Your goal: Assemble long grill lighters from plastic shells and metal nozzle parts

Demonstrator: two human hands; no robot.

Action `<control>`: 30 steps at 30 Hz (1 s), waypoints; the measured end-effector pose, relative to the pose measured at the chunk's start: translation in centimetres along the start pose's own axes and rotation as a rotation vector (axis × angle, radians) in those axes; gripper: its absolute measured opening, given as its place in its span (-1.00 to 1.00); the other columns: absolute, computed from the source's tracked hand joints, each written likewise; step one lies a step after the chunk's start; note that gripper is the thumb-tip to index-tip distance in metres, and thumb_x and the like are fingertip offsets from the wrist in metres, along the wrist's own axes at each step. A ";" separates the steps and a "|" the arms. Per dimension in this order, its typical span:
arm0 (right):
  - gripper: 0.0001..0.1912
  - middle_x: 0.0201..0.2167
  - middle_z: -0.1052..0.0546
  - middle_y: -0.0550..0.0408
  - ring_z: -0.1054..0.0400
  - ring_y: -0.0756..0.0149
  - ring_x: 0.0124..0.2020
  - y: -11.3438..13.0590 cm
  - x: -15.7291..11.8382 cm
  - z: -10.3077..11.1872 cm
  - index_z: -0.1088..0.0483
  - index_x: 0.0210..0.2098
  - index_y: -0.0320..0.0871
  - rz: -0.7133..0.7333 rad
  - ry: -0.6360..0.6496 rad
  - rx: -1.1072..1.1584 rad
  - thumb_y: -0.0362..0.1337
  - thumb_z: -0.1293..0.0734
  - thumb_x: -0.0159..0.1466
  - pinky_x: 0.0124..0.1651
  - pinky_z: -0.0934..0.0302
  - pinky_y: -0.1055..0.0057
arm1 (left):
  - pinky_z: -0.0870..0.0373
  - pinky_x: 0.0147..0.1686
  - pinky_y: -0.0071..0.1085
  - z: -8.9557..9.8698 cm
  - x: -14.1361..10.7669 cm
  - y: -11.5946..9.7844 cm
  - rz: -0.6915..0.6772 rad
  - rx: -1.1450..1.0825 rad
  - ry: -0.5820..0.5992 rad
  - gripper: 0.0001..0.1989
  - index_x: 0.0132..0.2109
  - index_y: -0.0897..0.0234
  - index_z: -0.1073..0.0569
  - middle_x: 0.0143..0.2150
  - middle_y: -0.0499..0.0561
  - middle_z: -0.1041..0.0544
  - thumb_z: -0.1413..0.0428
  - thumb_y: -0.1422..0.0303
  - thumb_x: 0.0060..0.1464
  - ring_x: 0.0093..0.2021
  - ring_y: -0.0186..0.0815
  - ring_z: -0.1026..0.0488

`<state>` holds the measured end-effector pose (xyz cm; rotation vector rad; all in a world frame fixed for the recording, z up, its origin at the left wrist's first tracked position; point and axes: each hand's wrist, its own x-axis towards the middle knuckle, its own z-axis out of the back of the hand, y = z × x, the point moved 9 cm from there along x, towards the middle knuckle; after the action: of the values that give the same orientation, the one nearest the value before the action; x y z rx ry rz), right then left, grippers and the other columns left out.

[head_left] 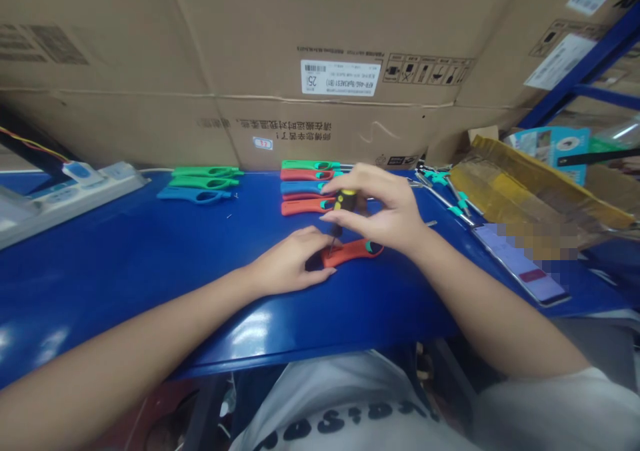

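My right hand (387, 204) is wrapped round a yellow and black screwdriver (344, 203), held upright with its shaft pointing down. Its tip meets an orange plastic handle (350, 252) with a teal button, lying flat on the blue table (240, 317). At the handle's left end, my left hand (295, 261) grips it between thumb and fingers. Beyond my hands lies a row of similar handles: a green one (307, 165), a blue one (300, 188) and orange ones (305, 207). Whether a screw sits under the tip is too small to tell.
Green and blue handle pieces (197, 196) lie at the back left, with tiny screws near them. A power strip (75, 194) stands at far left. On the right are a phone (520, 264), metal rods with teal parts (447, 194) and a taped carton (540, 184). Cardboard (240, 51) walls the back.
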<state>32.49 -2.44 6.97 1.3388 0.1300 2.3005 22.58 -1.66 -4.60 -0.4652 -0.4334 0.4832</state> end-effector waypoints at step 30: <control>-0.68 -0.13 -0.59 -0.02 -0.50 0.26 -0.14 1.0 -0.4 -1.1 -0.47 0.06 -0.13 -0.003 0.087 -0.031 -0.19 -0.18 0.46 -0.12 -0.42 0.32 | -0.38 0.12 -0.13 -0.2 0.1 -0.1 -0.018 -0.011 0.012 -0.63 0.15 0.25 -0.42 0.11 0.15 -0.53 -0.15 0.28 0.23 0.10 -0.07 -0.46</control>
<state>31.43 -3.29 6.41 1.2228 0.1234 2.3494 22.77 -1.73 -4.71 -0.4744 -0.4288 0.4602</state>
